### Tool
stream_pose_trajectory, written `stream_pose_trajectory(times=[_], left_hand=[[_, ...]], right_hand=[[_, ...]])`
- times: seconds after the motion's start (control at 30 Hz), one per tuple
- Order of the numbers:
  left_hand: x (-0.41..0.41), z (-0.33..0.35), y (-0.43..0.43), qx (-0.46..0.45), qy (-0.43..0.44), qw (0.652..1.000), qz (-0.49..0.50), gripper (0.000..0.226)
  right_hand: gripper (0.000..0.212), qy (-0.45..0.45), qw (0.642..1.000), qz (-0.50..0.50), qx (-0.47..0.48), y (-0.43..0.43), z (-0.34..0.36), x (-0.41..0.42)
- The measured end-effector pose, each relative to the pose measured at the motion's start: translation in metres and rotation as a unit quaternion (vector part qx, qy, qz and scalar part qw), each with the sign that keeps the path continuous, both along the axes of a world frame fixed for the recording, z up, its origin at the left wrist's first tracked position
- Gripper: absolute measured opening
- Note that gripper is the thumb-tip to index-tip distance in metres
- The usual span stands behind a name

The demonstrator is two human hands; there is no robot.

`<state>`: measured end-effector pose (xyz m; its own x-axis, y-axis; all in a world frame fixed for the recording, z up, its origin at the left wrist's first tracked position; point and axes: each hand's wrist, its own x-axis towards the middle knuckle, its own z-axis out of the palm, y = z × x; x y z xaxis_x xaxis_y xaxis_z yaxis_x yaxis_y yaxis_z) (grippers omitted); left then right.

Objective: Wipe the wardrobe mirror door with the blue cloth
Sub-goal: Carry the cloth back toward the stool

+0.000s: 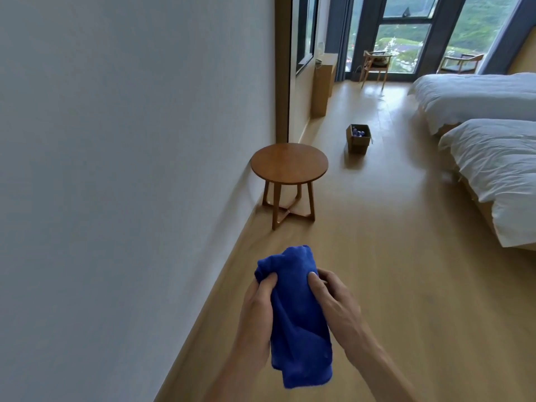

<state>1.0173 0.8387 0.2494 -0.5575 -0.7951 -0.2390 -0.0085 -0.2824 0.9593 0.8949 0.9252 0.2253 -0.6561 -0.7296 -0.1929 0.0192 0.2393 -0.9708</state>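
View: one wide-angle camera worn on the head.
Facing: forward and down along the floor, towards the round table.
Nearness: round table at middle distance; windows far beyond it.

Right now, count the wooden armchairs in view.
2: one wooden armchair by the central window pane, the second wooden armchair farther right, beyond the white-covered bed. Others may be hidden.

Plain deep-blue cloth, brown round table, pale wood floor, white bedding, grey-white wall.
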Motion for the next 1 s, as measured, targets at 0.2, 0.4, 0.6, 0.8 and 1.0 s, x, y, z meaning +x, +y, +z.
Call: stream_pose_trajectory(times=[0.2,0.4,0.6,0.8,1.0], left_hand=[[-0.077,-0.021,-0.027,0.044,-0.028,0.995,-0.087,0.024],[-0.138,-0.046,-0.078,0.044,-0.035,0.992,-0.109,0.066],[-0.207,-0.061,-0.148,0.076,-0.023,0.994,-0.079,0.02],[-0.27,-0.061,-0.219,0.013,-0.05,0.994,-0.094,0.037],[-0.332,-0.056,-0.266,0.175,-0.084,0.973,-0.122,0.08]], right_hand=[[0.039,-0.021,0.999,-0.03,0.013,-0.023,-0.006,-0.061],[0.029,0.046,0.995,-0.085,0.037,-0.062,-0.023,-0.117],[0.039,0.094,0.985,-0.121,0.077,-0.13,-0.027,-0.175],[0.045,0.103,0.979,-0.15,0.09,-0.194,-0.026,-0.23],[0.034,0.118,0.977,-0.119,0.129,-0.234,-0.024,-0.292]])
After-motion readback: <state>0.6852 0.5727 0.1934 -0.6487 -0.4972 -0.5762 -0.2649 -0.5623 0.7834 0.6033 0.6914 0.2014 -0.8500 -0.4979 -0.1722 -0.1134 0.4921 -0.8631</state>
